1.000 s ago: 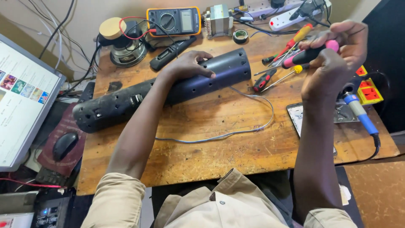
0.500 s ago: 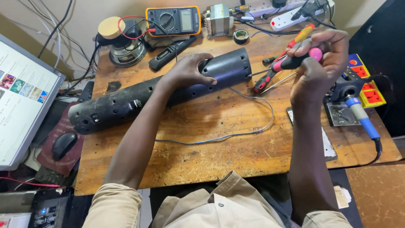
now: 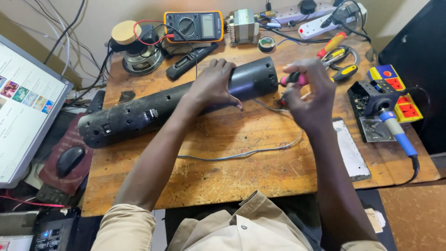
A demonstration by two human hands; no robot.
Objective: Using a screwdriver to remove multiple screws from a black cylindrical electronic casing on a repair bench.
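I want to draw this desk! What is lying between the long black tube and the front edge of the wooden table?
In the head view, a thin grey wire lies on the wooden table there.

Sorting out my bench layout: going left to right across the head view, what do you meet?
Monitor → mouse → black tube → left hand → right hand → soldering iron

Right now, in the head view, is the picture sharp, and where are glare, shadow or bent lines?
Head view: light is even and soft; the black tube and left hand are sharp. The right hand on the pink-handled screwdriver is slightly soft. The monitor at the left is washed out. The wooden table edge curves a little from the wide lens.
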